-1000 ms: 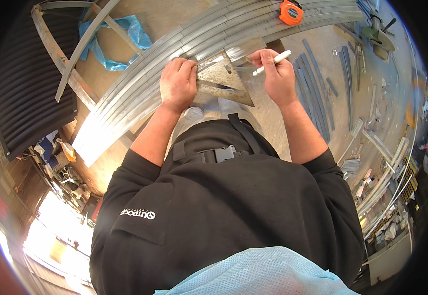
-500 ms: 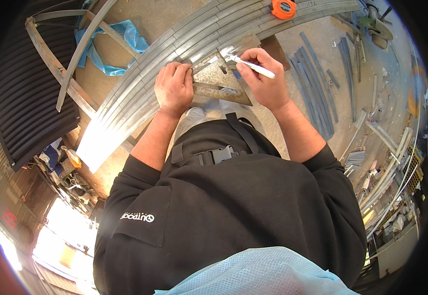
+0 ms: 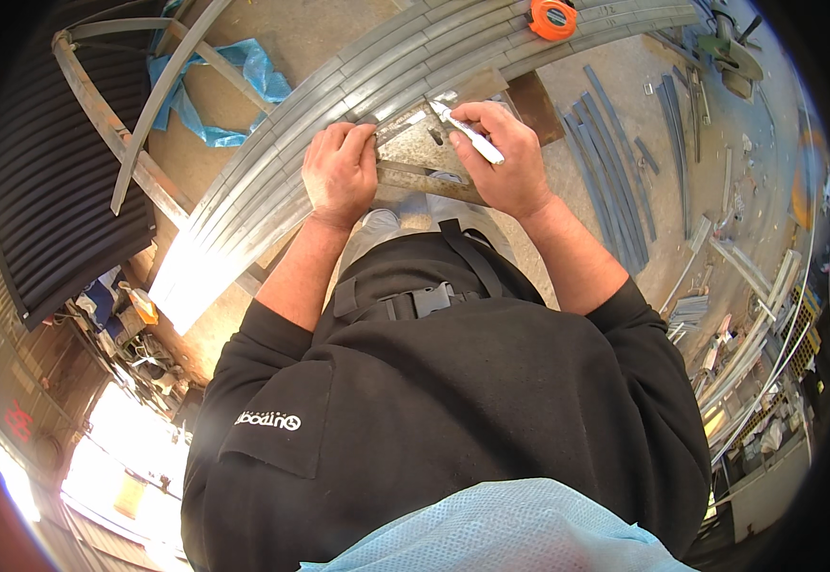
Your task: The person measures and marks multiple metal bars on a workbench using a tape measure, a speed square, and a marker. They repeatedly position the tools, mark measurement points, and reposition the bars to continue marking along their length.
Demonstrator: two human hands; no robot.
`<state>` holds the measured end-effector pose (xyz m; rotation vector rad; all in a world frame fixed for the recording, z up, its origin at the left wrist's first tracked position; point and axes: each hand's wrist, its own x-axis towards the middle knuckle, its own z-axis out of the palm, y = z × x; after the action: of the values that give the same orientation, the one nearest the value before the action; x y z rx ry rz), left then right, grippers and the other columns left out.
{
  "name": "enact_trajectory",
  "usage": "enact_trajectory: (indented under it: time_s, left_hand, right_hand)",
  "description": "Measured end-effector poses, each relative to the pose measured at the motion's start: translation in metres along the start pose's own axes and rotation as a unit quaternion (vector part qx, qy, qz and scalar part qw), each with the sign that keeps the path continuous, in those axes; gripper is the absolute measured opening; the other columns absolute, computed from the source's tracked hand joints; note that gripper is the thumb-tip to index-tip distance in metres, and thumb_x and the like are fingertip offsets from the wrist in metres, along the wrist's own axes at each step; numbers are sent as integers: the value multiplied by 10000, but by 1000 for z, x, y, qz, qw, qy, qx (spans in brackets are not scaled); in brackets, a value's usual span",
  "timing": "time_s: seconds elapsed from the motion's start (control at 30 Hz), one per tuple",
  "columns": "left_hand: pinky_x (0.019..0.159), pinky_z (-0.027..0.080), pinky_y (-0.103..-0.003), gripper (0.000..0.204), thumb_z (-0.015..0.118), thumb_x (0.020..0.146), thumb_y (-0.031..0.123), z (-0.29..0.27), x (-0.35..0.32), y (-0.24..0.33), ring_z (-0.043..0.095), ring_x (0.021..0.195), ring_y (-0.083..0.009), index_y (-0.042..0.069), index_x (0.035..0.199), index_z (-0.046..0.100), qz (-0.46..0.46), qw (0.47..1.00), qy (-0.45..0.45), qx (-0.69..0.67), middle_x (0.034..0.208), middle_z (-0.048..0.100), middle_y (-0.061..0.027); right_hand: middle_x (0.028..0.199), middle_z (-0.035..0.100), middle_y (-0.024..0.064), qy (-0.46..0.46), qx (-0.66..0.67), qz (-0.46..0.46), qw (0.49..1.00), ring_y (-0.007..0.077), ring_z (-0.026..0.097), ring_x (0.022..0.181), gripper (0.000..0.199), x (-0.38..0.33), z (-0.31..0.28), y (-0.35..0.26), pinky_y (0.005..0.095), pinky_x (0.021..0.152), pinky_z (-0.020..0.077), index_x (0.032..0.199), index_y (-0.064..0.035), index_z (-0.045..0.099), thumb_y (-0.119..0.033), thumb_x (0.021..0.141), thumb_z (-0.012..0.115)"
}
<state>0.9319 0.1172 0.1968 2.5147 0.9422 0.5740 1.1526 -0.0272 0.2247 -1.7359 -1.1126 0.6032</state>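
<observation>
A worn metal set square (image 3: 405,143) lies against the near side of a row of grey metal bars (image 3: 339,95). My left hand (image 3: 341,173) grips the square at its left end, fingers closed over its edge. In my right hand (image 3: 508,153) is a white marker pen (image 3: 477,141), pinched between thumb and fingers. The pen's tip points at the upper corner of the square, near the edge of the bars. Whether the tip touches metal is too small to tell. My right hand covers the right part of the square.
An orange tape measure (image 3: 552,18) rests on the bars at the far side. Loose grey strips (image 3: 606,172) lie on the floor to the right. A curved metal frame (image 3: 101,119), blue sheeting (image 3: 234,95) and a black corrugated panel (image 3: 62,181) are at the left.
My right hand has shifted slightly left, bringing the marker pen to the square's upper corner, and the pen stands more steeply. My left hand has stayed nearly still.
</observation>
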Motion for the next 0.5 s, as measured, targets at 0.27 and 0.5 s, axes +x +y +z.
enact_trajectory:
  time_s: [0.27,0.5]
  left_hand:
    - [847,571,-444,141,814,944,130,-1,0,2,708,951,-302,135,1085,817,-1,1000,3,14,1024,739,-35]
    - [835,570,-435,141,825,926,122,-3,2,5,709,923,-298,135,1066,820,8,1000,17,18,994,734,-35]
  right_hand:
    - [1081,768,79,-8,-31,-19,999,252,736,818,228,2,2,-2,385,760,602,1202,-79,755,-114,983,809]
    - [1084,760,67,-24,-49,-19,998,258,729,816,226,3,1,-6,387,756,597,1202,-94,759,-124,984,811]
